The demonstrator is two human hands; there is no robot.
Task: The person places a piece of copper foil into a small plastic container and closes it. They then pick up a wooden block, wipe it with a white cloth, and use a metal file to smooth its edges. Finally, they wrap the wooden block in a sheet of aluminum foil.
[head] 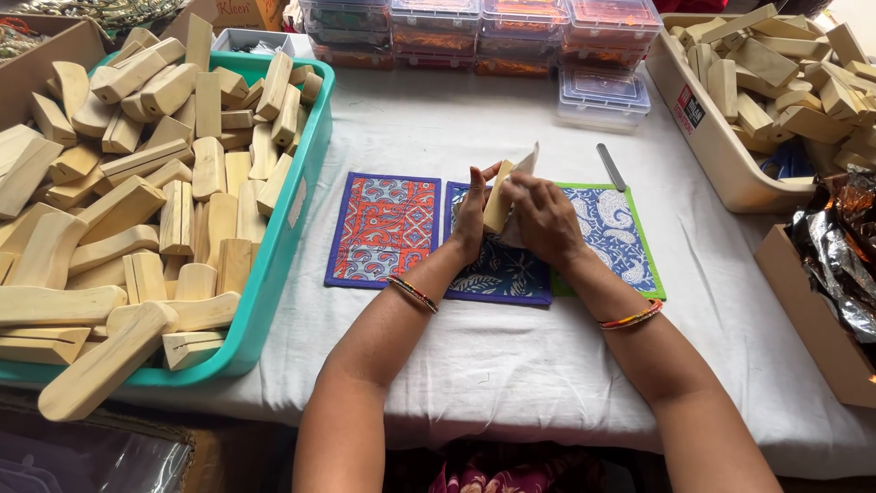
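- The left hand (472,217) holds a small pale wooden block (498,196) upright, its fingers closed around the block's left side and the thumb raised behind it.
- The right hand (540,219) is closed over the block from the right, pressing a pale sheet of paper or cloth (527,162) against it; one corner of the sheet sticks up above the fingers.
- Block and hands are above the middle of the worktop (511,365), which is covered in white cloth, over the blue mat (500,272).
- Three patterned fabric mats lie side by side: an orange and blue mat (383,230) on the left, the blue mat in the middle, a green-edged paisley mat (625,239) on the right.
- A metal file (610,167) lies just beyond the paisley mat.
- On the left, a teal tub (294,219) is heaped with many wooden blocks (137,192).
- At far right, a beige tray (712,146) holds more wooden pieces.
- Stacked clear lidded boxes (511,36) stand at the far edge.
- A cardboard box with crinkled foil (835,265) sits at near right.
- Each wrist wears a beaded bangle (412,293).
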